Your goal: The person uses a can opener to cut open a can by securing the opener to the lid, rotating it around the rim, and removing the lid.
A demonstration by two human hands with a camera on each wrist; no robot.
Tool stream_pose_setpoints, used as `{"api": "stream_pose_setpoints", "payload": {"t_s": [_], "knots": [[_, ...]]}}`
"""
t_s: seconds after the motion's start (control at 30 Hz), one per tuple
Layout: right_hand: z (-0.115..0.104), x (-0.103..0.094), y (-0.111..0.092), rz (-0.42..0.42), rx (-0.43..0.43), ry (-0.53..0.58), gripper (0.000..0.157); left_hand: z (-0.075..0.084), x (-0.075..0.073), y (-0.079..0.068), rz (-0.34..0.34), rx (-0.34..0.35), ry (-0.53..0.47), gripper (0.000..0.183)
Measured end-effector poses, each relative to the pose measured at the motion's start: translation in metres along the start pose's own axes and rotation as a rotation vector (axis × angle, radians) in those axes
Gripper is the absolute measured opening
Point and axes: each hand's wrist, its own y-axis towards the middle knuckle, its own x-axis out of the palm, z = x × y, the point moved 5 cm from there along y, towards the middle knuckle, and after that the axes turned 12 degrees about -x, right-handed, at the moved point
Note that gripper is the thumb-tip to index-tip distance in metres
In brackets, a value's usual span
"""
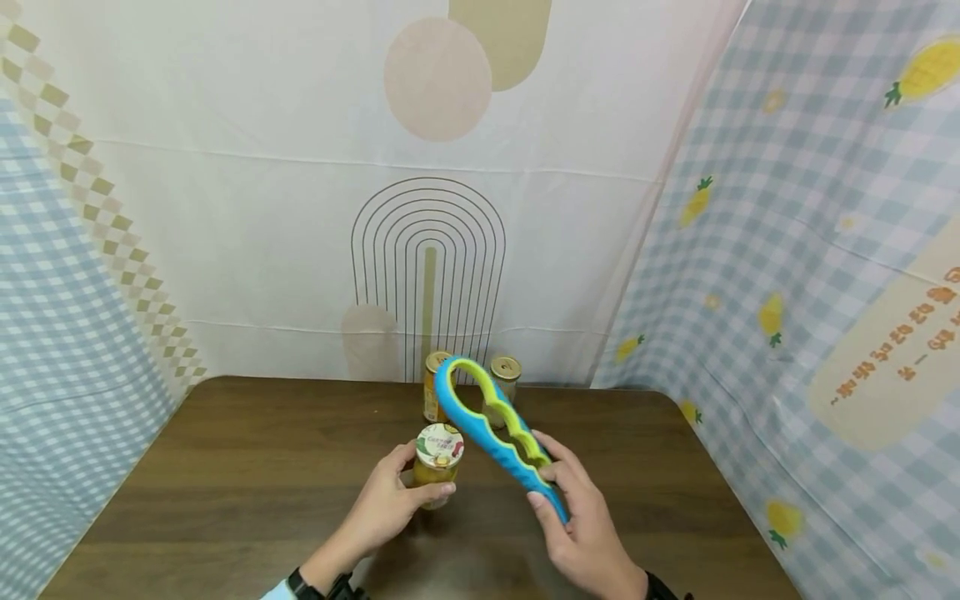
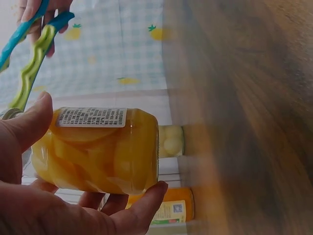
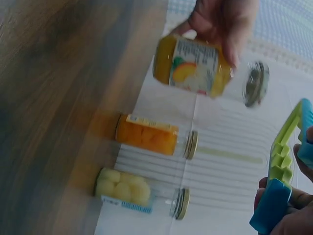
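My left hand [image 1: 390, 500] grips a glass jar of yellow peach slices [image 2: 98, 149] around its side, raised off the table. The jar stands roughly upright in the head view, its patterned white lid [image 1: 439, 445] on top and a fruit label facing the right wrist camera. In my right hand [image 1: 581, 521] is a blue and green jar opener [image 1: 491, 425], gripped by its handle end. Its looped head points up and left, just above and beside the peach jar's lid, apart from it as far as I can tell.
Two more lidded jars stand at the back of the dark wooden table [image 1: 247, 467]: one of orange fruit [image 3: 146, 136] and one of pale round fruit [image 3: 124, 188]. Behind them hangs a white patterned cloth [image 1: 262, 250]; a checked curtain [image 1: 750, 208] hangs on the right.
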Motion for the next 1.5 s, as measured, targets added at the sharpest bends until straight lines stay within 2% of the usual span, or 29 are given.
{"api": "stream_pose_setpoints", "payload": {"t_s": [0.2,0.37,0.5,0.73,0.93,1.07,1.2,1.4,1.5], "knots": [[-0.007,0.015,0.007,-0.098,-0.062,-0.028,0.021,0.007,0.0,0.001,0.014,0.038,0.005,0.062],[-0.009,0.02,0.015,-0.169,-0.083,-0.055,0.018,0.009,-0.001,0.002,-0.033,0.067,-0.058,0.059],[-0.01,0.022,0.021,-0.217,-0.067,-0.068,0.014,0.009,-0.002,0.002,-0.057,0.056,-0.08,0.058],[-0.007,0.02,0.031,-0.304,-0.05,-0.099,0.013,0.01,-0.001,0.002,-0.004,0.047,-0.021,0.052],[0.001,0.019,0.037,-0.415,0.031,-0.046,0.009,0.01,0.0,0.004,0.022,0.052,0.009,0.057],[0.003,0.018,0.041,-0.446,0.021,-0.033,0.008,0.008,0.001,0.005,0.036,0.05,0.019,0.061],[0.003,0.018,0.046,-0.458,0.033,-0.037,0.016,0.006,0.002,0.006,0.047,0.05,0.022,0.061],[0.005,0.023,0.052,-0.504,0.113,-0.06,0.062,0.006,0.002,0.007,0.054,0.043,0.015,0.067],[0.005,0.025,0.057,-0.514,0.102,-0.077,0.07,0.005,0.003,0.009,0.061,0.04,0.003,0.067]]}}
